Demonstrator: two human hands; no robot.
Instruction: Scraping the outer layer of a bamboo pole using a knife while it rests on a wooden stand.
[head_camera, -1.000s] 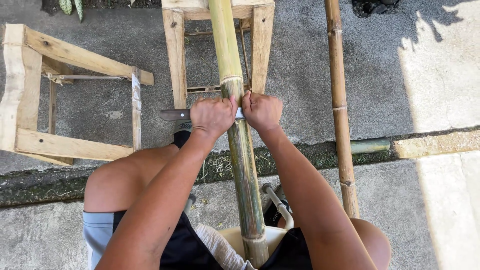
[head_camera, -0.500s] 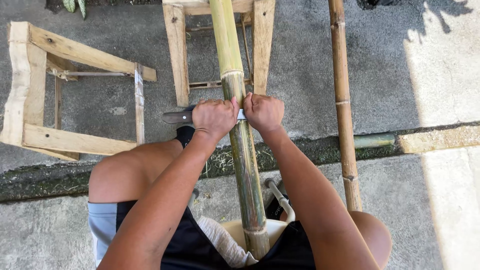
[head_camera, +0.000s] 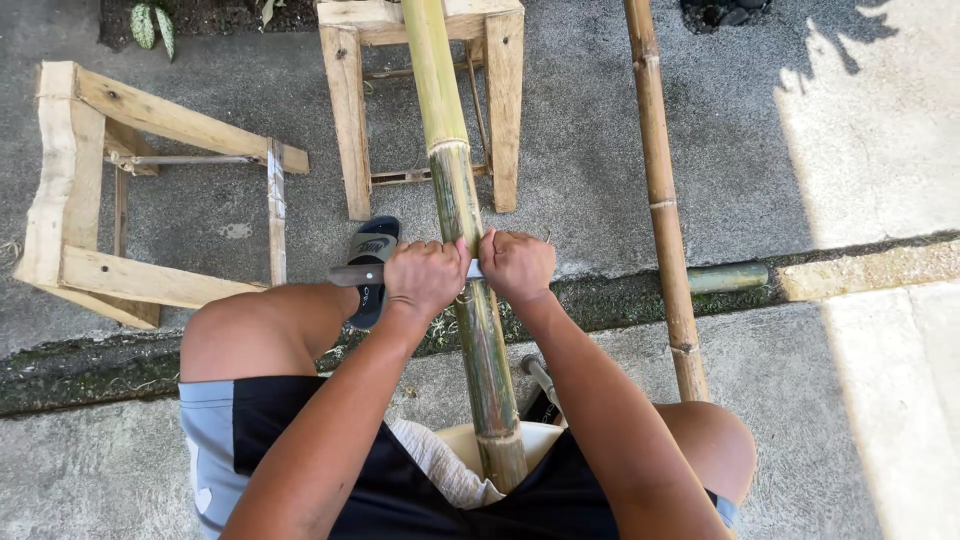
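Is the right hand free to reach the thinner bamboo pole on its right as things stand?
Probably yes for the path: nothing lies between the right hand and the thin pole, only bare concrete. But that hand is closed on the blade across the thick bamboo, so it would have to let go first.

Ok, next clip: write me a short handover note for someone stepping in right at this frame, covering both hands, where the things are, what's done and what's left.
Left hand: closed around the knife, on the handle side, left of the bamboo pole.
Right hand: closed on the blade end, right of the pole.
The knife lies crosswise on the pole, just below a node. The pole's far end rests on the wooden stool; its near end sits between the person's thighs.
Done: below the knife the skin looks dark, streaked and scraped.
Left: above the node it is smooth yellow-green, seemingly unworked.
A second, thinner pole lies to the right, untouched.
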